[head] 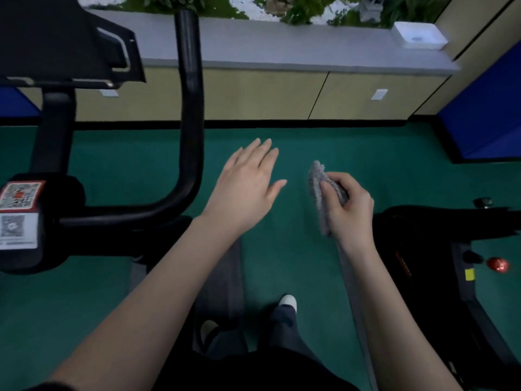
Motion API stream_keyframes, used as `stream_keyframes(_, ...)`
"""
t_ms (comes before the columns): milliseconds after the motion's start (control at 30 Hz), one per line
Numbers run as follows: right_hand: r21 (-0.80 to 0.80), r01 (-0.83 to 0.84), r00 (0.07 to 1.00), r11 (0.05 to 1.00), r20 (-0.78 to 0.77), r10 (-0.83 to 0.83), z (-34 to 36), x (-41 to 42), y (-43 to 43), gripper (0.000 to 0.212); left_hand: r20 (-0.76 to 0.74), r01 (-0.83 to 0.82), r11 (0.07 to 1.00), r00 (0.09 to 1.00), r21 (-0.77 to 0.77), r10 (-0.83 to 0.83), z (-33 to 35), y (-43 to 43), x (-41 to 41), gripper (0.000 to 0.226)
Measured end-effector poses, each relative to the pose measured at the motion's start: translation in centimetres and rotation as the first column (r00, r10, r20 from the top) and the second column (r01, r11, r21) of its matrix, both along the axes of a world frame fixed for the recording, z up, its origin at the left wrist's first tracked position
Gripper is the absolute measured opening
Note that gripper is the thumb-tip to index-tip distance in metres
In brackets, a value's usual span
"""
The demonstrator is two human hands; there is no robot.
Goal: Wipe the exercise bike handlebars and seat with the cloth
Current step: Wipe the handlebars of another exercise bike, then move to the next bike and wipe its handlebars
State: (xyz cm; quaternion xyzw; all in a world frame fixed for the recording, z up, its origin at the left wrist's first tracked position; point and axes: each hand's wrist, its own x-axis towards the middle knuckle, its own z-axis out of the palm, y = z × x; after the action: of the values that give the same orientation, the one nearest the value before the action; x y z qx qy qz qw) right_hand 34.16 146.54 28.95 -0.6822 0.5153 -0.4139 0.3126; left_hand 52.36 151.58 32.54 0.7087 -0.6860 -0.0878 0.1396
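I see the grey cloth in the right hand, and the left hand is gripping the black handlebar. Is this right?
Not quite. In the head view the left hand is open, fingers straight, above the green floor beside the black handlebar and not touching it. The grey cloth is indeed in the right hand.

the curved black handlebar tube [189, 103] looks smooth, faintly glossy; the grey cloth [318, 190] is nubbly terry; the green floor [310, 277] is matt; the pale worktop [282, 49] is smooth.
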Motion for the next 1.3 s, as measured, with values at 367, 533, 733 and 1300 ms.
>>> stream_keyframes(367,0.032,-0.027,0.999,0.999,-0.044,0.028,0.1,-7.8,-7.6,0.009,0.002,-0.134,0.984,0.991,0.118,0.135,-2.5,-6.5,-6.6,0.065)
stream_keyframes(533,0.046,-0.093,0.992,0.995,-0.079,0.096,-0.1,-10.9,-11.4,0.01,0.018,-0.201,0.969,0.98,0.142,0.2,-3.6,-10.0,-9.9,0.067)
stream_keyframes(733,0.06,-0.108,0.989,0.992,-0.092,0.113,-0.9,-14.3,-14.4,0.01,0.033,-0.222,0.961,0.975,0.167,0.22,-4.8,-12.5,-12.5,0.068)
stream_keyframes(1300,0.13,0.025,0.993,0.991,-0.117,-0.01,-1.8,-13.7,-26.1,0.011,-0.014,-0.146,0.96,0.988,0.237,0.154,-8.3,-24.3,-10.3,0.068)
